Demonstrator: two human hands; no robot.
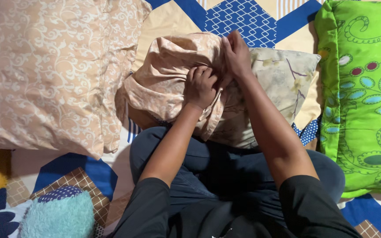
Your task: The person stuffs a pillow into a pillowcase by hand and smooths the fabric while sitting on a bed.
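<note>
1. Between the two forearms, part of the grey floral pillow [283, 83] is hidden under the bunched peach pillowcase [168, 75]; its near edge disappears behind the right arm and the lap.
2. Both sets of fingertips are buried in fabric folds, so the exact pinch is hard to make out.
3. Left hand [200, 86] is curled into a fist, clutching a gather of the peach pillowcase.
4. Right hand [236, 55] is closed too, gripping the cloth just above the left, the two hands touching.
5. This pillowcase is pale peach with a faint leafy print, crumpled and pulled partway over the pillow's left end; both rest on the person's lap, on a blue and cream patterned bedsheet [243, 17].
6. A large peach scroll-patterned pillow [45, 75] lies to the left, a bright green paisley pillow [367, 97] to the right, cut off by the frame.
7. A fluffy teal cushion [60, 216] sits at the lower left, partly out of view.
</note>
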